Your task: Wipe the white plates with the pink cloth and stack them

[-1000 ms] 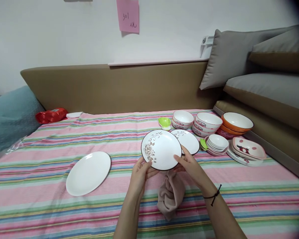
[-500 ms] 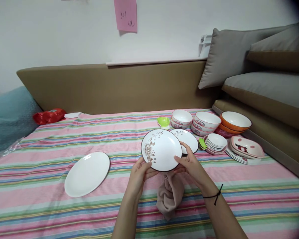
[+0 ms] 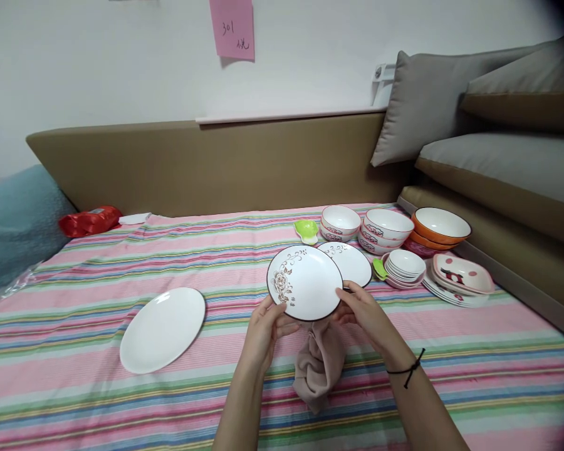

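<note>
Flower-patterned plate [image 3: 310, 285] sits just below and right of the frame's centre, between both hands and slightly above them. The left hand [image 3: 264, 331] grips its lower-left rim, thumb on top; the right hand [image 3: 367, 316] pinches its right rim likewise. Below it lies a crumpled brown cloth [image 3: 318, 373]; a white plate [image 3: 164, 332] rests at lower left.

I count one left hand [image 3: 264, 329], one right hand [image 3: 367, 316], two flowered plates [image 3: 313, 285] and, at left, one plain white plate [image 3: 163, 330]. Near, there is one cloth [image 3: 318, 373]. Toward the far right I find two orange bowls [image 3: 446, 238], two stacks of red-rimmed bowls [image 3: 388, 221] and one stack of small bowls [image 3: 407, 262] (their exact number I cannot tell). Far left, one red package [image 3: 90, 221].
</note>
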The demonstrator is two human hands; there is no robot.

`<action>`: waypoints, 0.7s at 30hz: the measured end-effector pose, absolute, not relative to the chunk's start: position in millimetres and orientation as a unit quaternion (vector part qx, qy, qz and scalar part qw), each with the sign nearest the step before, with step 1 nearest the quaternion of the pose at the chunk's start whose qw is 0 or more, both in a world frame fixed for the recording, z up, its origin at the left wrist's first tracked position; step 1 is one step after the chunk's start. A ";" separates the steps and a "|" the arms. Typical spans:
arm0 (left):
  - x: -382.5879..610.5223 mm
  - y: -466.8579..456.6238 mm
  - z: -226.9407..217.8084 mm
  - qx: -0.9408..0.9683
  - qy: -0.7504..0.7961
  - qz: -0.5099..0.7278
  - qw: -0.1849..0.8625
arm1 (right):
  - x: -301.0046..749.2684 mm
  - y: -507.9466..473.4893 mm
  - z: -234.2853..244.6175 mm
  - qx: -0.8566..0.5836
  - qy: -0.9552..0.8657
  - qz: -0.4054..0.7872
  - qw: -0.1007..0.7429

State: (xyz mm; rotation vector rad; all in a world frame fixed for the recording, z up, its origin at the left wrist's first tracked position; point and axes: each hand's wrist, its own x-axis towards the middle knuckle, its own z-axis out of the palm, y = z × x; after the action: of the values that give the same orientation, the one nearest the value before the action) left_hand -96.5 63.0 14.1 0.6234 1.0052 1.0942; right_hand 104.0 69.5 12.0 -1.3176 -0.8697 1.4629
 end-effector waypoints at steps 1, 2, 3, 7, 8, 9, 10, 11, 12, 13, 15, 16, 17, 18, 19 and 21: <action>-95.9 63.0 14.0 0.279 0.450 0.487 0.695 | 106.5 69.4 12.4 -0.538 -0.364 0.594 0.474; -95.3 63.0 14.2 0.279 0.449 0.485 0.696 | 108.7 69.2 12.7 -0.538 -0.371 0.593 0.471; -94.7 63.0 14.7 0.279 0.449 0.483 0.698 | 110.4 68.9 13.0 -0.537 -0.374 0.595 0.467; -92.0 62.6 20.0 0.295 0.426 0.485 0.705 | 112.5 67.2 14.3 -0.514 -0.362 0.606 0.486; -91.4 62.7 21.5 0.299 0.419 0.489 0.704 | 112.1 67.0 14.6 -0.510 -0.353 0.607 0.497; -91.1 62.8 22.8 0.302 0.415 0.495 0.701 | 111.7 67.3 14.7 -0.508 -0.343 0.604 0.509; -91.1 63.0 23.6 0.303 0.416 0.501 0.696 | 111.7 68.0 14.5 -0.509 -0.331 0.598 0.523; -91.6 63.1 23.8 0.303 0.422 0.503 0.691 | 112.3 69.1 14.0 -0.512 -0.318 0.588 0.540; -92.7 63.1 23.4 0.306 0.433 0.501 0.684 | 113.7 70.6 13.1 -0.516 -0.304 0.574 0.558; -94.1 63.1 22.4 0.312 0.451 0.496 0.673 | 116.0 72.4 11.8 -0.520 -0.289 0.558 0.578; -97.8 62.6 19.3 0.333 0.486 0.483 0.647 | 122.9 76.5 8.3 -0.531 -0.256 0.521 0.617; -99.6 62.4 17.5 0.345 0.500 0.477 0.635 | 127.1 78.4 6.2 -0.536 -0.241 0.500 0.636; -101.2 62.2 15.7 0.353 0.510 0.473 0.625 | 131.5 80.1 3.9 -0.540 -0.230 0.478 0.654; -102.4 62.2 14.2 0.359 0.517 0.471 0.619 | 135.8 81.6 1.6 -0.544 -0.221 0.456 0.669; -103.2 62.3 12.8 0.361 0.521 0.469 0.615 | 139.8 82.7 -0.7 -0.548 -0.216 0.435 0.681; -103.5 63.0 11.0 0.359 0.527 0.469 0.611 | 146.7 84.3 -5.3 -0.554 -0.213 0.401 0.698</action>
State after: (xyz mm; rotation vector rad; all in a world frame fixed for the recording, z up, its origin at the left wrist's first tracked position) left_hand -103.5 63.0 11.0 0.8293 1.2165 1.0822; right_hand 146.7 84.3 -5.3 -1.2339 -0.4752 0.8933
